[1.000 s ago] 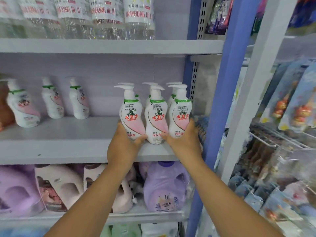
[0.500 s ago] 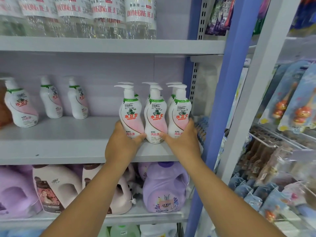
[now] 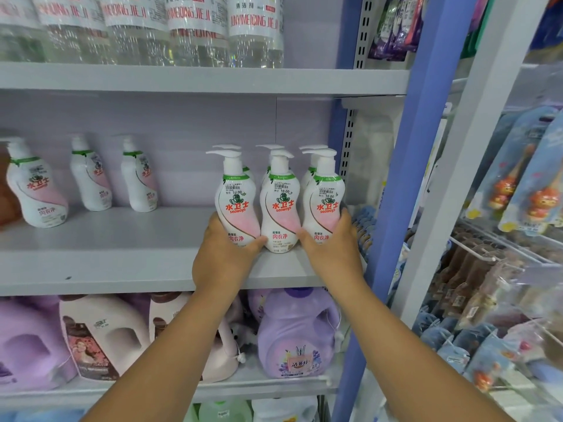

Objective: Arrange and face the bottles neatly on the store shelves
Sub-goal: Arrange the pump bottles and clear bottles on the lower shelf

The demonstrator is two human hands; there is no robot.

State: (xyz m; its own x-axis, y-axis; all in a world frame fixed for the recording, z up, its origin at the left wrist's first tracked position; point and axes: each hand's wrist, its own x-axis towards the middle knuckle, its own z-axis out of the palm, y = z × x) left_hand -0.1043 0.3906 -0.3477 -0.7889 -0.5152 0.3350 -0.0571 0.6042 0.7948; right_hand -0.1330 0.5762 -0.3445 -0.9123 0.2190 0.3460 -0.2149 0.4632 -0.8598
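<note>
From the head view, three white pump bottles (image 3: pixel 280 205) with pink-and-green labels stand upright in a front-facing row near the right end of the grey shelf (image 3: pixel 122 263). My left hand (image 3: pixel 224 254) wraps the leftmost bottle's base, my right hand (image 3: pixel 333 251) curls round the rightmost.

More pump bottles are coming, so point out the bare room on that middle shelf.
The grey middle shelf is bare between the two small white pump bottles at the back and the white-and-pink pump bottle trio that the left hand and right hand grip. Right of the trio, against the blue upright, it's crowded.
</note>
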